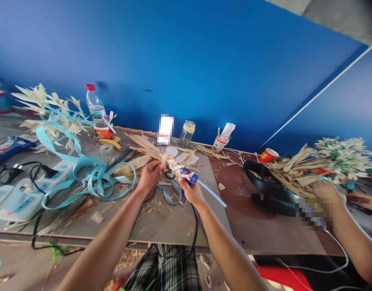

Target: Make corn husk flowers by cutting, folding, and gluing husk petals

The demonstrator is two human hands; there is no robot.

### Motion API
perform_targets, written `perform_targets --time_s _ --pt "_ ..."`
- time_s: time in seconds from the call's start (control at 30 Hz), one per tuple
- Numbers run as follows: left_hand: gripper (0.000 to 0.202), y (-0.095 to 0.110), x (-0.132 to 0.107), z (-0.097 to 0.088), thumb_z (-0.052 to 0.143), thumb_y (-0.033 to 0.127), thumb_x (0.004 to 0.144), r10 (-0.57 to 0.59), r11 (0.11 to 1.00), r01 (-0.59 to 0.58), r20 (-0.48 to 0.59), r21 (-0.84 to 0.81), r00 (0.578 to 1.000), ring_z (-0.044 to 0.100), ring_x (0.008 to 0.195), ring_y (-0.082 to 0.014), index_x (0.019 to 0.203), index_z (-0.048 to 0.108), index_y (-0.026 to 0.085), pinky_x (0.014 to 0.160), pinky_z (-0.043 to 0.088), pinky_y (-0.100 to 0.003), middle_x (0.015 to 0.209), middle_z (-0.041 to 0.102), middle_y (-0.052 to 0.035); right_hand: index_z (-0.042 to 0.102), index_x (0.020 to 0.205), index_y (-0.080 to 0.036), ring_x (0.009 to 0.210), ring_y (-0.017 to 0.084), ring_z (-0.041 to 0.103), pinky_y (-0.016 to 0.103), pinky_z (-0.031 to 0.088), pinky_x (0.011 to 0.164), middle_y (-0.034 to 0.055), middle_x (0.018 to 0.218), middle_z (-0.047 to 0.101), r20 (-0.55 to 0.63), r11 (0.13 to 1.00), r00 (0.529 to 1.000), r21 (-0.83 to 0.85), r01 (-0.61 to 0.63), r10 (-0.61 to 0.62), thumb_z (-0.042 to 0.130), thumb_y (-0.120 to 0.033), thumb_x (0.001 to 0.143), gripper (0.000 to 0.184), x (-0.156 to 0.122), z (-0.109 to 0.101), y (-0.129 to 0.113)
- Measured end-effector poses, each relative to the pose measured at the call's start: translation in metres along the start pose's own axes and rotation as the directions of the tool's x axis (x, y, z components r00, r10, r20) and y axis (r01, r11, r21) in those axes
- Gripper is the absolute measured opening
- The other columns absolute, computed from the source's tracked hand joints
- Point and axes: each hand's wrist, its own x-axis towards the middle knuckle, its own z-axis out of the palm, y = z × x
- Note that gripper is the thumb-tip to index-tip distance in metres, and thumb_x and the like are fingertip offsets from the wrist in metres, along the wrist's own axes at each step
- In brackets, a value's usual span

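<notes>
My left hand [152, 174] is closed, its fingertips pinching a pale dried husk piece [163, 157]. Close on its right, my right hand [192, 190] is wrapped round a blue hot glue gun [193, 178]. A translucent glue stick [213, 194] juts from the gun's back end toward the lower right. The gun's nozzle is hidden among pale husk strips [175, 165] between my hands. Behind my left hand lie more dry husks [140, 142]. Light-blue ribbon [95, 178] is heaped in loops to the left of my left hand.
Left are white husk flowers [37, 97], a power strip [31, 198] and a water bottle [95, 103]. At the back stand a glass jar [186, 134] and a paper cup [219, 143]. A black curved object [272, 194] and another person's arm [346, 226] are at right.
</notes>
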Motion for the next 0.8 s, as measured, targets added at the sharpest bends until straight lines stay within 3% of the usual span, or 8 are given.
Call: perform_targets --time_s 0.23,0.47,0.8 --pt "0.022 0.001 -0.001 0.002 0.055 0.036 0.077 -0.006 1.000 0.006 0.008 -0.017 1.000 0.036 0.043 -0.0074 0.070 0.059 0.015 0.042 0.028 -0.021 0.054 0.050 0.0027 0.042 0.064 -0.021 0.057 0.011 0.034 0.026 0.036 0.060 -0.0028 0.060 0.038 -0.002 1.000 1.000 -0.022 0.014 -0.014 0.048 -0.053 0.082 0.038 0.000 -0.001 -0.002" --pt "0.021 0.002 0.000 0.001 0.055 0.034 0.077 0.010 0.999 -0.010 -0.016 -0.041 1.000 0.037 0.044 -0.0069 0.071 0.059 0.015 0.042 0.029 -0.021 0.059 0.053 0.0020 0.041 0.060 -0.020 0.058 0.012 0.037 0.026 0.036 0.059 -0.0022 0.058 0.039 0.011 0.998 1.000 -0.066 0.023 -0.023 0.048 -0.050 0.081 0.037 -0.003 -0.002 -0.011" --pt "0.022 0.005 -0.003 0.002 0.056 0.035 0.077 0.006 1.000 -0.005 0.025 -0.020 1.000 0.033 0.044 -0.0067 0.069 0.059 0.014 0.042 0.025 -0.021 0.053 0.047 0.0032 0.039 0.063 -0.021 0.055 0.010 0.030 0.025 0.031 0.056 -0.0035 0.059 0.034 -0.008 1.000 1.000 0.020 0.019 -0.019 0.048 -0.053 0.082 0.039 0.001 -0.002 0.005"
